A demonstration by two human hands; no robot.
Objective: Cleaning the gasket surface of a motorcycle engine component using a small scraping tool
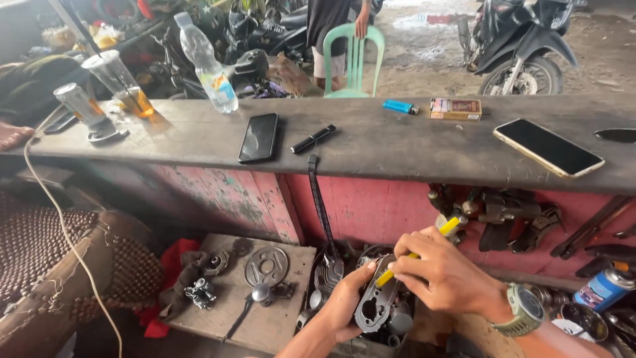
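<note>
showing a low workbench scene from the head view: the left hand (344, 306) is curled shut around the lower edge of a grey metal engine cover (375, 305), holding it upright over a box of dark metal parts (391, 328). the right hand (442, 275), with a pale green wristwatch (523, 310) at the wrist, is closed in a pinch grip on a yellow-handled tool (416, 254), whose lower end touches the upper part of the cover; the tip itself is hidden behind the fingers. just left of the hands, a wooden board (265, 318) carries a round perforated metal plate (266, 266), a small grey carburettor-like part (200, 292) and a dark rag (185, 278) over red cloth. a black strap (320, 205) hangs from the shelf down to the parts box, close beside the left hand. behind the right hand, hand tools (510, 215) hang against the red wall; a blue spray can (604, 289) lies to the far right. above, a grey plank shelf (397, 149) bears two phones, one black (259, 137) and one gold-edged (548, 148), a blue lighter (399, 106), a small red and yellow box (455, 109), a black pen-shaped object (313, 138), a plastic water bottle (207, 64) and two upturned glasses (106, 89). beyond the shelf stand a green plastic chair (354, 59), another person (331, 33) behind it, and a motorcycle (523, 43).
</note>
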